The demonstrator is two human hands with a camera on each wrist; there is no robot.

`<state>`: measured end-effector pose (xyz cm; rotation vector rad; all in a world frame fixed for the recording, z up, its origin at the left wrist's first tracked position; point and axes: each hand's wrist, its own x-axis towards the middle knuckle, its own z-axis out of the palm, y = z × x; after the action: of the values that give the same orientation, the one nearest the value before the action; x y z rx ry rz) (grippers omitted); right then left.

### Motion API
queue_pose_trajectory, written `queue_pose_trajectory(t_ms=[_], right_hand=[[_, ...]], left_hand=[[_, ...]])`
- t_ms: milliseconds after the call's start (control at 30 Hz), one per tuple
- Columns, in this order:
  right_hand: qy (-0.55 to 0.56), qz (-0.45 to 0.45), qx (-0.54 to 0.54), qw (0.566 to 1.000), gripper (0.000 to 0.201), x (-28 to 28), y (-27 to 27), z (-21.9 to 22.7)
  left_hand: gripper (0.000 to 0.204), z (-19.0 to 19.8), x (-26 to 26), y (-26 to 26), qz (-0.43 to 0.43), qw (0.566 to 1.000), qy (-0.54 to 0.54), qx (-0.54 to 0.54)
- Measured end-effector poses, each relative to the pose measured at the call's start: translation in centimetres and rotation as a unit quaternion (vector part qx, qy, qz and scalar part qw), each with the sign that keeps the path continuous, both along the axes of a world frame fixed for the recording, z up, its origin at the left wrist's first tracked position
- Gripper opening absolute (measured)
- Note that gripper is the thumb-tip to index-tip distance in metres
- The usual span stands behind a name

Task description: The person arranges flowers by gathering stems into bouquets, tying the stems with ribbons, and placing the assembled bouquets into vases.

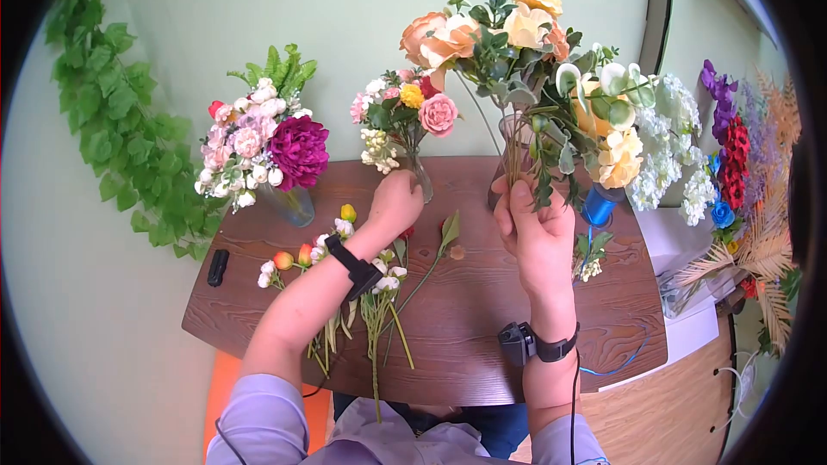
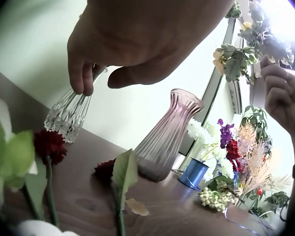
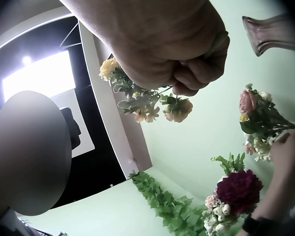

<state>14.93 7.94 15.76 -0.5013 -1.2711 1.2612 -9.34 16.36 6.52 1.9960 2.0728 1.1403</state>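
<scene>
My left hand (image 1: 398, 202) grips the upper part of a small clear glass vase (image 2: 64, 120) at the back of the table. Its posy of pink roses (image 1: 438, 114), white blooms and a yellow flower leans above the hand. The right hand (image 1: 543, 237) pinches the stems of a large bunch of peach and yellow flowers (image 1: 528, 27), raised in front of a tall pink-grey ribbed vase (image 2: 168, 135). In the left wrist view, no stems show in that tall vase. Part of the right fingers is hidden behind the hand in the right wrist view.
Loose white and orange-yellow flowers (image 1: 377, 280) lie across the table's middle, one stem past its front edge. At the left stands a glass vase (image 1: 293, 205) with a purple peony (image 1: 299, 151). A blue ribbon spool (image 1: 600, 207) is right; a small black object (image 1: 219, 267) lies left.
</scene>
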Motion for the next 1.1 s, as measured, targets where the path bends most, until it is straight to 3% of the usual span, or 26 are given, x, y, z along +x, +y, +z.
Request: queue_pose_trajectory(t_ms=[133,233,300,333,400,467,533,600,700,767,1000,1067,1100], right_hand=[[-0.001,0.012,0.004,1.000,0.020,0.0,-0.2,0.0],[0.012,0.008,-0.004,1.000,0.019,-0.1,-0.3,0.1],[0.003,0.010,-0.001,1.000,0.019,0.1,-0.3,0.1],[-0.003,0.012,0.009,1.000,0.019,0.2,-0.3,0.1],[0.015,0.014,-0.001,1.000,0.018,0.1,-0.3,0.1],[0.035,0.017,-0.006,0.999,0.018,0.0,-0.2,0.1],[0.027,0.006,0.017,0.999,0.018,0.0,-0.1,0.0],[0.021,0.000,0.025,0.999,0.019,-0.1,-0.2,0.1],[0.006,-0.015,0.029,0.999,0.020,-0.2,-0.6,0.4],[-0.002,-0.023,0.028,0.999,0.021,-0.3,-1.0,0.4],[0.008,-0.059,0.047,0.997,0.019,-0.8,-0.9,0.2],[0.004,-0.072,0.043,0.996,0.018,-0.6,-0.8,0.2],[0.006,-0.073,0.042,0.996,0.018,-0.4,-0.7,0.2]], left_hand=[[0.022,3.4,-0.8,-1.7,-0.057,0.997,0.004,-0.043],[0.025,8.2,-1.5,-3.9,-0.126,0.987,0.013,-0.099],[0.026,12.1,-0.9,-7.7,-0.140,0.979,-0.045,-0.142],[0.024,14.6,-0.5,-10.1,-0.140,0.977,0.012,-0.164],[0.025,15.8,-0.2,-14.8,-0.137,0.977,0.086,-0.140],[0.030,13.8,-0.4,-19.3,-0.147,0.955,0.214,-0.142],[0.040,10.8,0.4,-23.3,-0.131,0.913,0.234,-0.307],[0.052,6.6,0.7,-25.5,-0.127,0.892,0.202,-0.383],[0.052,1.0,0.4,-26.7,-0.083,0.916,0.143,-0.366],[0.050,-1.6,0.1,-26.7,-0.019,0.953,0.086,-0.291],[0.041,-3.9,-0.3,-26.0,-0.026,0.968,-0.053,-0.244],[0.038,-4.4,-0.5,-26.0,-0.020,0.956,-0.171,-0.237],[0.038,-4.7,-0.5,-26.0,-0.022,0.956,-0.173,-0.235]])
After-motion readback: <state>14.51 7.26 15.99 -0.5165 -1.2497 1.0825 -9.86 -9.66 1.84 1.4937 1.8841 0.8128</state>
